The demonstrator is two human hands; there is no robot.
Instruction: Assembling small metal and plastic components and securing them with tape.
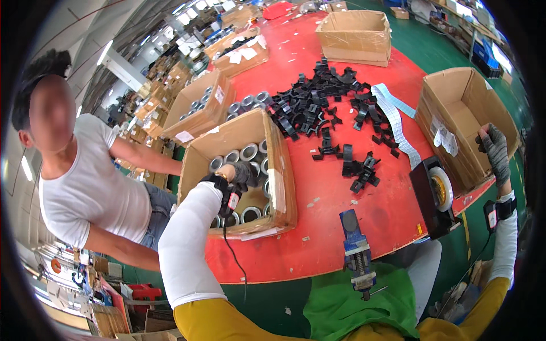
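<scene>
My left hand [243,174], in a dark grey glove, reaches into a cardboard box [283,196] of silvery metal cylinders [248,152]. Its fingers curl down among them, and whatever they grip is hidden. At the far right my gloved right hand [496,152] is raised by the rim of another cardboard box [435,113]. Its fingers are closed around a small black piece [481,143], mostly covered by the hand. Black plastic clips [318,102] lie heaped across the red table [318,196].
A blue vise [357,250] is fixed at the table's near edge. Beside the right box stands a black label dispenser [431,196] with a label strip [398,122]. More boxes [354,40] line the far side. A person in a white shirt [96,176] stands left.
</scene>
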